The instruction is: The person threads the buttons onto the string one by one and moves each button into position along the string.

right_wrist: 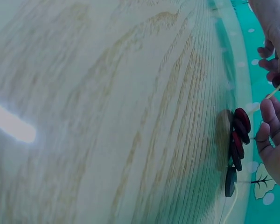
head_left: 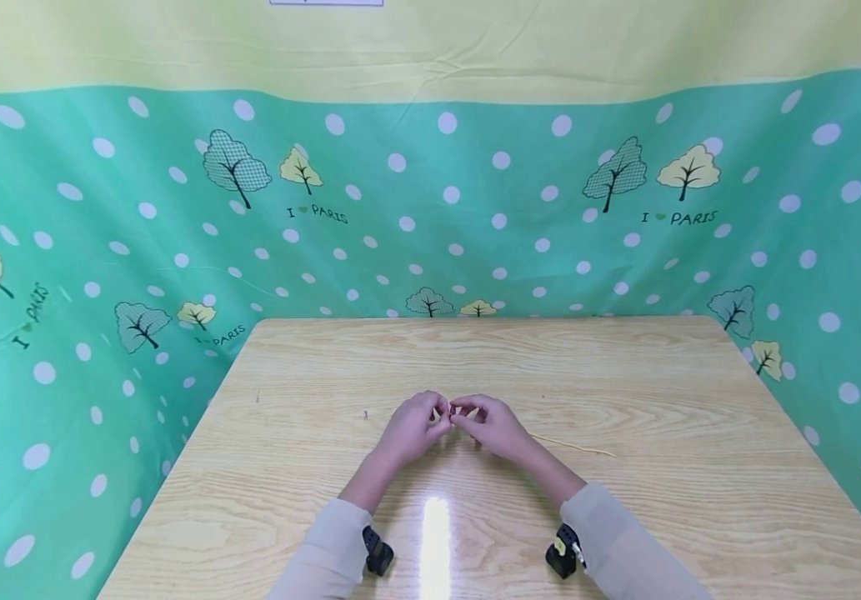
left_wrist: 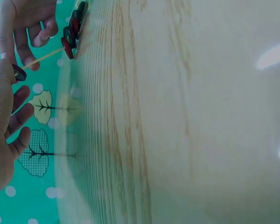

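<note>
In the head view both hands meet over the middle of the table. The fingertips of my left hand (head_left: 413,429) and right hand (head_left: 496,427) pinch at a small dark round bead (left_wrist: 19,73), flat like a button. A yellow cord (left_wrist: 43,58) runs from this bead past the right fingers. Farther along the cord hang several red and black flat beads (right_wrist: 238,135), strung close together near the tabletop. In the right wrist view the right hand (right_wrist: 276,149) has its fingertips beside the cord, just below the bead. Fingers partly hide the bead's edge.
A loose yellow cord tail (head_left: 580,448) lies on the wooden table (head_left: 310,358) to the right of the hands. Green dotted cloth (head_left: 370,183) hangs around the back and sides. Light glares off the tabletop near the front.
</note>
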A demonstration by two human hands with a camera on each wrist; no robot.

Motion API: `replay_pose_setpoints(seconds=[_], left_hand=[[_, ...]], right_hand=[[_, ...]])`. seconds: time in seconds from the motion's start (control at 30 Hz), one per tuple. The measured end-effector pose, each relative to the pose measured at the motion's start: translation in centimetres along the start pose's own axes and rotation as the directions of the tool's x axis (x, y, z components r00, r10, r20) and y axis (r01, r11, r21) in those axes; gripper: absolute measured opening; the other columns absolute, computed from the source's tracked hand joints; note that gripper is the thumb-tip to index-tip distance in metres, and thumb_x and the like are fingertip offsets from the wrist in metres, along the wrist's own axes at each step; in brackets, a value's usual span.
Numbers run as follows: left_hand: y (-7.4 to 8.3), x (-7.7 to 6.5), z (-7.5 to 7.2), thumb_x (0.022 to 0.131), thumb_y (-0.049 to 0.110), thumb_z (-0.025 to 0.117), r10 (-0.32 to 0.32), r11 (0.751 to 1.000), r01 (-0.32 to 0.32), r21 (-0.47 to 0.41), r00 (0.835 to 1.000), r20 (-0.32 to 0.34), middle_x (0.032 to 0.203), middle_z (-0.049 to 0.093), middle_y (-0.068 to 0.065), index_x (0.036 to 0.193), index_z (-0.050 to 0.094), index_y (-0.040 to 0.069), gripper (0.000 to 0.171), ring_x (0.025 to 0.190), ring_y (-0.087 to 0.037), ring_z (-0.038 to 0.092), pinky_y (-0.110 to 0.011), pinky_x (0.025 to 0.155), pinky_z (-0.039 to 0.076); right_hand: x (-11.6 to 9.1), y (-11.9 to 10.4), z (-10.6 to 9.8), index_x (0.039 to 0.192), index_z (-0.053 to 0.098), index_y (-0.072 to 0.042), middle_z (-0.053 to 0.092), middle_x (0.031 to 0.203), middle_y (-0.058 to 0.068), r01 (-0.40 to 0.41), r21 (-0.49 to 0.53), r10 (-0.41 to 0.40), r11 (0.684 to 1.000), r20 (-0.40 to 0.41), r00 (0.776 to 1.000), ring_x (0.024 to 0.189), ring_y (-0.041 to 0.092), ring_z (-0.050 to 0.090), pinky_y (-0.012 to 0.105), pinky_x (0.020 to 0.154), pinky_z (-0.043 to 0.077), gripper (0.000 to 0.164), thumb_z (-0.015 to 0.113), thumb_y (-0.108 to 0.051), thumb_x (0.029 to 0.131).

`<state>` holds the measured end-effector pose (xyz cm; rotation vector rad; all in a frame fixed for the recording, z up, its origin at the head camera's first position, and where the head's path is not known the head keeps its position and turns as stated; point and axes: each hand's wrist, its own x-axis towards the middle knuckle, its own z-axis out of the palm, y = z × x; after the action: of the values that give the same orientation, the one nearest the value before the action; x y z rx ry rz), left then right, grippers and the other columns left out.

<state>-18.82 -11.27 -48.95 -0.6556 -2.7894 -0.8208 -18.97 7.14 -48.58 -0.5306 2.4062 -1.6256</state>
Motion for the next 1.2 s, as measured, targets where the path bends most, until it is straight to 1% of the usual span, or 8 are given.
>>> replay_pose_setpoints(seconds=[0.17, 0.33, 0.67, 0.97, 1.2], left_hand=[[-0.13, -0.01, -0.04, 0.084, 0.019, 0.057, -0.010, 1.000, 0.010, -0.022, 1.000, 0.008, 0.083, 0.060, 0.005, 0.086, 0.059, 0.013, 0.007, 0.076, -0.010, 0.054, -0.020, 0.067, 0.046], [-0.29, -0.01, -0.01, 0.084, 0.020, 0.057, -0.017, 1.000, 0.017, -0.022, 1.000, 0.014, 0.082, 0.059, 0.005, 0.085, 0.059, 0.014, 0.006, 0.076, -0.010, 0.054, -0.020, 0.067, 0.046], [-0.33, -0.11, -0.23, 0.083, 0.018, 0.057, -0.059, 0.997, 0.061, -0.047, 0.997, 0.052, 0.083, 0.058, 0.006, 0.085, 0.058, 0.015, 0.004, 0.075, -0.009, 0.052, -0.019, 0.066, 0.045], [-0.31, -0.25, -0.24, 0.083, 0.019, 0.057, -0.056, 0.996, 0.059, -0.064, 0.997, 0.049, 0.081, 0.057, 0.006, 0.086, 0.058, 0.014, 0.005, 0.073, -0.011, 0.053, -0.018, 0.063, 0.043], [-0.22, -0.26, -0.40, 0.082, 0.017, 0.057, -0.068, 0.994, 0.072, -0.085, 0.996, 0.055, 0.080, 0.057, 0.006, 0.085, 0.058, 0.015, 0.004, 0.071, -0.008, 0.050, -0.018, 0.061, 0.044]], right_hand=[[0.02, 0.03, 0.00, 0.117, 0.063, -0.010, 0.064, 0.098, 0.007, 0.012, -0.036, -0.012, 0.999, -0.003, 1.000, 0.057, 0.025, 0.057, 0.022, 0.045, 0.045, 0.033, 0.065, -0.025, 0.088], [0.06, 0.14, 0.00, 0.117, 0.063, -0.010, 0.063, 0.098, 0.006, 0.014, -0.063, -0.014, 0.998, -0.003, 1.000, 0.057, 0.020, 0.056, 0.022, 0.046, 0.046, 0.032, 0.065, -0.024, 0.088], [-0.03, 0.16, -0.06, 0.116, 0.064, -0.010, 0.063, 0.098, 0.004, 0.014, -0.097, -0.014, 0.995, 0.001, 1.000, 0.058, 0.009, 0.051, 0.022, 0.048, 0.046, 0.035, 0.065, -0.030, 0.088], [-0.29, 0.00, -0.09, 0.117, 0.063, -0.007, 0.063, 0.098, 0.006, 0.029, -0.109, -0.029, 0.994, 0.003, 1.000, 0.057, 0.008, 0.051, 0.022, 0.049, 0.046, 0.035, 0.064, -0.028, 0.089], [-0.34, 0.12, -0.06, 0.118, 0.063, -0.007, 0.063, 0.097, 0.005, 0.019, -0.119, -0.019, 0.993, -0.004, 1.000, 0.058, 0.008, 0.051, 0.021, 0.049, 0.046, 0.035, 0.064, -0.026, 0.088]])
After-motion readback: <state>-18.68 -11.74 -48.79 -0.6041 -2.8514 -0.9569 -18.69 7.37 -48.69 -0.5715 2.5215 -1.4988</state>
